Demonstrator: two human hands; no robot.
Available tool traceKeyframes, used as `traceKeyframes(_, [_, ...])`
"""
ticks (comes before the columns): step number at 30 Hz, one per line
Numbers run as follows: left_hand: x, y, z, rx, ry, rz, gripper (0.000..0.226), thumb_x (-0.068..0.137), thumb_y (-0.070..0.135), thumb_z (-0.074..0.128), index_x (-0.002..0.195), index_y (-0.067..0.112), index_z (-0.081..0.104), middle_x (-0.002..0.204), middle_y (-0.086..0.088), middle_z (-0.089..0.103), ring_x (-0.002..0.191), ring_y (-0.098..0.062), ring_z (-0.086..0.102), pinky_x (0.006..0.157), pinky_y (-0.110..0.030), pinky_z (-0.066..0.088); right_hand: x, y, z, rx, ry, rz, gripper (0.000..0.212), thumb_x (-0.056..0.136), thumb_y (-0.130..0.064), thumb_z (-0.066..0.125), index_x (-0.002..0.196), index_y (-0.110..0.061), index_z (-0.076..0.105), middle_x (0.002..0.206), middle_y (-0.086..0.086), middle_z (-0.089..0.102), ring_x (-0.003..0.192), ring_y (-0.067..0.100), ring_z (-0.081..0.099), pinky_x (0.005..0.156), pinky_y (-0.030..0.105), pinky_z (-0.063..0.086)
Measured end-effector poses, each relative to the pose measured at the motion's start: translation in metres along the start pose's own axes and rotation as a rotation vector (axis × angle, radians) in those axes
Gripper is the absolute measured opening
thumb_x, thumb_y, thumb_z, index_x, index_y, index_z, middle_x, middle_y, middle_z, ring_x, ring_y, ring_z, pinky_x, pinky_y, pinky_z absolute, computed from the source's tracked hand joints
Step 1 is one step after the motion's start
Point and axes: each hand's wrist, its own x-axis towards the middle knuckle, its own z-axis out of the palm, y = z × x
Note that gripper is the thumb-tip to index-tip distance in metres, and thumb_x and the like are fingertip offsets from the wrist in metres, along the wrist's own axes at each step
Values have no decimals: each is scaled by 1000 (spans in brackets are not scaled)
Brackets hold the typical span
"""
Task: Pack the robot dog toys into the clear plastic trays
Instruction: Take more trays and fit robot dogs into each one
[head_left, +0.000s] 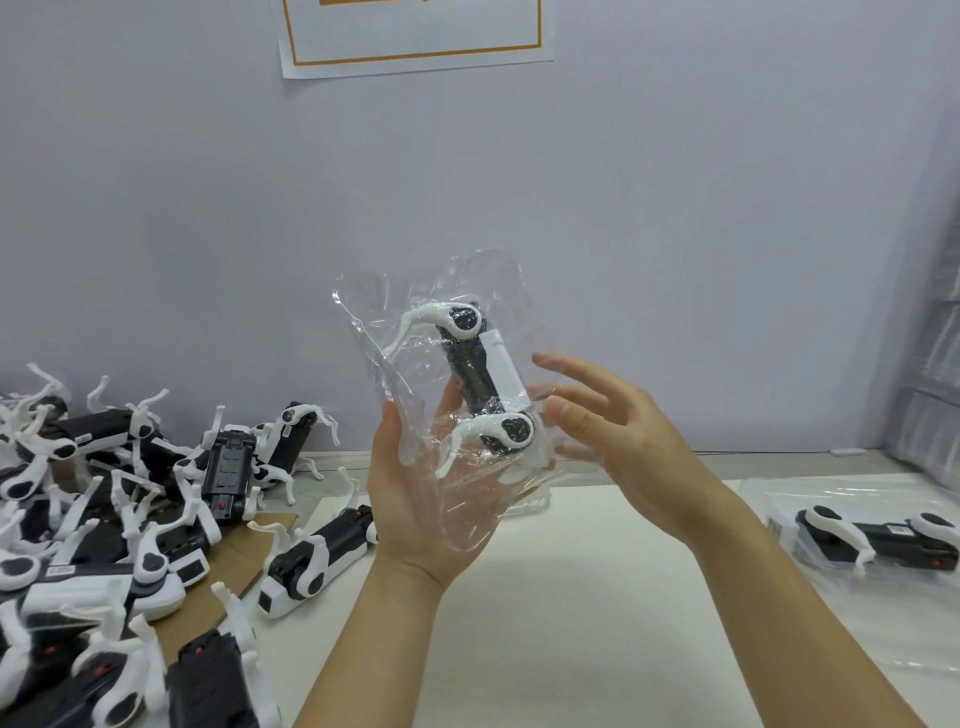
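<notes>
At right one packed tray (852, 530) lies done; left hand (415, 499) grips trayed dog (483, 374), right hand (618, 415) open, pile (104, 519) left.

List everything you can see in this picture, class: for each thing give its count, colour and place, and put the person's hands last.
Held robot dog toy: one, black and white, inside a clear plastic wrapper, mid-air at centre.
Loose robot dog toys: a pile, too tangled to count, black and white, left of table.
Packed toy: one, black and white, in clear plastic at right edge.
Cardboard sheet: one, brown, under the pile.
Table: one, off-white.
Poster: one, white with orange border, on wall.
Left hand: cradles the wrapped toy.
Right hand: open, fingertips at the wrapper.
</notes>
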Motion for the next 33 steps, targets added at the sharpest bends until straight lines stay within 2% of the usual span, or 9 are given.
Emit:
traceKeyframes(5, [-1,1,7,-3,-3,-4,71,79,65,68,138,27,57,149,-14,48,135,-41,47,114,-68,22,-1,1,1,8,8,27,48,82,-39,69,129,-37,61,119,1,69,107,18,67,87,33,52])
traceKeyframes(9, [-3,9,9,93,89,24,79,71,58,79,139,24,56,146,-15,51,130,-44,50,100,-62,44,-3,3,0,-51,55,81,42,83,-39,70,124,-41,63,118,-3,70,104,11,68,83,28,51])
traceKeyframes(14, [-5,20,14,785,254,50,55,64,54,80,113,31,75,118,2,72,116,-21,65,99,-45,51,-2,11,-11,-186,458,152,36,91,-8,57,111,-36,66,108,-11,69,89,2,65,69,20,47])
traceKeyframes(19, [-2,16,18,1610,150,-233,55,53,64,80,106,55,69,122,20,57,115,-4,54,84,-11,40,-2,12,-25,-94,817,196,32,88,-6,49,95,-30,67,98,-6,72,77,11,63,63,25,44])
traceKeyframes(23, [3,-13,22,2030,11,-450,92,47,74,78,130,63,41,130,22,38,129,-8,24,108,-32,19,0,12,-20,-108,808,210,29,87,-8,49,91,-30,67,94,-8,72,74,11,63,62,25,43])
traceKeyframes(26, [5,-25,28,1958,-23,-377,109,45,79,75,139,64,22,130,31,31,126,7,10,114,-36,10,0,10,-14,-143,778,204,28,88,-9,49,92,-31,67,95,-7,71,80,10,64,63,25,42])
traceKeyframes(28, [8,-17,28,1685,80,-229,86,58,79,68,136,58,40,128,41,37,131,9,22,110,-29,21,0,9,-10,-165,759,197,29,89,-10,49,92,-31,67,95,-7,71,76,7,64,59,22,43])
traceKeyframes(30, [10,-8,24,1412,306,-39,38,84,54,63,119,38,64,121,27,59,122,0,49,97,-21,37,1,6,-6,-195,717,199,29,89,-9,49,92,-32,67,92,-8,71,66,6,61,50,15,44])
traceKeyframes(33, [9,3,7,1619,823,12,13,91,28,56,82,21,62,84,6,67,83,-19,64,67,-27,47,1,4,-2,-282,586,234,29,88,-9,50,91,-32,68,85,-8,71,64,13,61,45,10,44])
